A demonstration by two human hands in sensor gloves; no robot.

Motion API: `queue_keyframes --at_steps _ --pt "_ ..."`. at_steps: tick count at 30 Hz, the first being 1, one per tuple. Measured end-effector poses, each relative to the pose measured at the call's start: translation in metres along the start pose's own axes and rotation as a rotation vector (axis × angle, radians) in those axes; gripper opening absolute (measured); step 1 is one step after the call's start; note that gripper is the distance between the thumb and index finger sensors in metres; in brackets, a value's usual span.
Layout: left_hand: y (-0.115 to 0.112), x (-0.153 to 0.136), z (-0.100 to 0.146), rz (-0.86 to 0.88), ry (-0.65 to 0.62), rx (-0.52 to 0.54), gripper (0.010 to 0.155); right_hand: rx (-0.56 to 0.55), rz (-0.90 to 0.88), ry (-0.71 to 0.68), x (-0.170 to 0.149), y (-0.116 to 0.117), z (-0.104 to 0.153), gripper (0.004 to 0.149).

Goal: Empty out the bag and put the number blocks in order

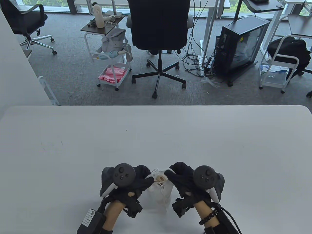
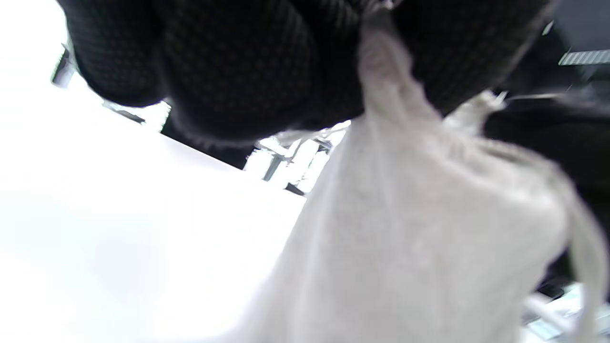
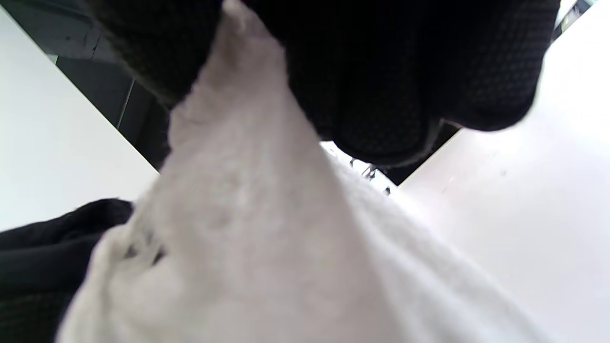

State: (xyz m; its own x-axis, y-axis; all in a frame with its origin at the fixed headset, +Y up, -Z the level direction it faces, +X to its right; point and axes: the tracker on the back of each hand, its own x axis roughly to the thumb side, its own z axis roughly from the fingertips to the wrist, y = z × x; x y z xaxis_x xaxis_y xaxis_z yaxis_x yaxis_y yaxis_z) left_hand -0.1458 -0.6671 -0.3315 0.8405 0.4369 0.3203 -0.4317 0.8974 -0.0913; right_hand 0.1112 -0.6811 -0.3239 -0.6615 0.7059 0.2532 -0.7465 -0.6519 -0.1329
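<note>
A small white mesh drawstring bag stands on the white table near its front edge, between my two hands. My left hand grips the bag's top rim on its left side. My right hand grips the rim on its right side. The bag's mouth is pulled partly open, and a pale wooden block shows inside it. The left wrist view shows the bag's cloth hanging from my dark gloved fingers. The right wrist view shows the same cloth under my gloved fingers.
The table's far edge runs across the middle of the table view. Beyond it on the floor stand an office chair, a small cart and a computer tower.
</note>
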Motion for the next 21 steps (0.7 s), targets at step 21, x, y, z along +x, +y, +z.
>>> queue_keyframes --at_steps 21 --pt "-0.027 -0.048 -0.021 1.020 -0.069 -0.125 0.044 0.427 -0.793 0.290 -0.093 0.036 -0.021 0.061"
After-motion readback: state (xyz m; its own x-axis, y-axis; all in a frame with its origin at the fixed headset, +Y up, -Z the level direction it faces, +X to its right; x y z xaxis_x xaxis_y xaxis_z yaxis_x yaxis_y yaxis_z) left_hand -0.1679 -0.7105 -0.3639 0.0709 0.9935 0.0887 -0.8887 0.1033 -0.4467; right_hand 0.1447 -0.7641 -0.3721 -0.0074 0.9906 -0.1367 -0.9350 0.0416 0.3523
